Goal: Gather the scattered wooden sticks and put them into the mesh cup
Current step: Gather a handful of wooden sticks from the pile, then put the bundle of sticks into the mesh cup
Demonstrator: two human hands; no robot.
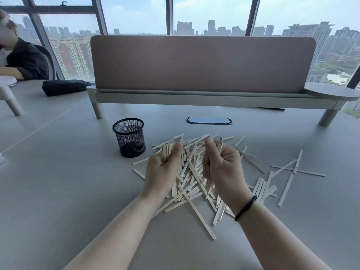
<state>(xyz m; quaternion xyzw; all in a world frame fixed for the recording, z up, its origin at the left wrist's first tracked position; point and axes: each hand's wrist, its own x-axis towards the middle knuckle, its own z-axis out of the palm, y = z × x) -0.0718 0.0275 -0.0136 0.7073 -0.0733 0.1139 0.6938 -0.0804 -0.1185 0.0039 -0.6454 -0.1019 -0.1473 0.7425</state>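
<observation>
A heap of pale wooden sticks (191, 172) lies scattered on the grey table (68, 182), with more loose sticks (292, 168) spread out to the right. The black mesh cup (129, 137) stands upright to the left of the heap, and nothing shows inside it. My left hand (162, 170) hovers over the heap's left side, closed around a bundle of sticks that pokes out above the fingers. My right hand (224, 168), with a black band on its wrist, is closed around another bundle over the heap's middle.
A pink divider panel on a raised shelf (202, 94) crosses the back of the table. A cable hatch (209, 120) sits beneath it. A black pouch (64, 86) lies at the back left, near a seated person in dark clothes (23, 59).
</observation>
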